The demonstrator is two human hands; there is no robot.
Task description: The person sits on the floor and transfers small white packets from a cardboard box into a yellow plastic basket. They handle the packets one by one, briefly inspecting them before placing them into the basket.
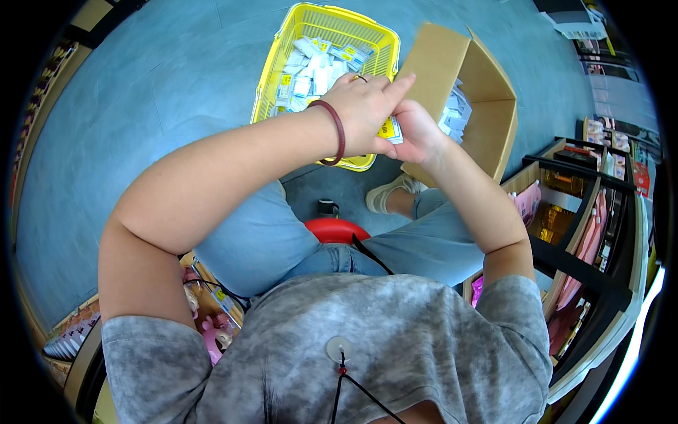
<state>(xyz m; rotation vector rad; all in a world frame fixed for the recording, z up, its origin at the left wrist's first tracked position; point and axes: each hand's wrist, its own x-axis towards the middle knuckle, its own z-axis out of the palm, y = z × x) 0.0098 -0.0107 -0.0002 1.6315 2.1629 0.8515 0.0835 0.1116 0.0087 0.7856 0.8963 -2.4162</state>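
Both my hands meet over the gap between a yellow plastic basket (271, 63) and an open cardboard box (434, 66). A small stack of price tags (391, 130), printed in yellow and white, sits between them. My left hand (360, 111), with a dark red bracelet at the wrist and a ring, lies over the stack, its thumb at the near edge. From the right, my right hand (418, 130) grips the stack's other side; its fingers are partly hidden. Many loose price tags (319, 71) fill the basket. More pale tags (454, 114) lie in the box.
Basket and box stand on a blue-grey floor (185, 69). Below the hands are a shoe (389, 193), a red seat (336, 229) and a caster (327, 206). Shelving with packaged goods (582, 265) stands close on the right. More shelf goods (214, 328) show at lower left.
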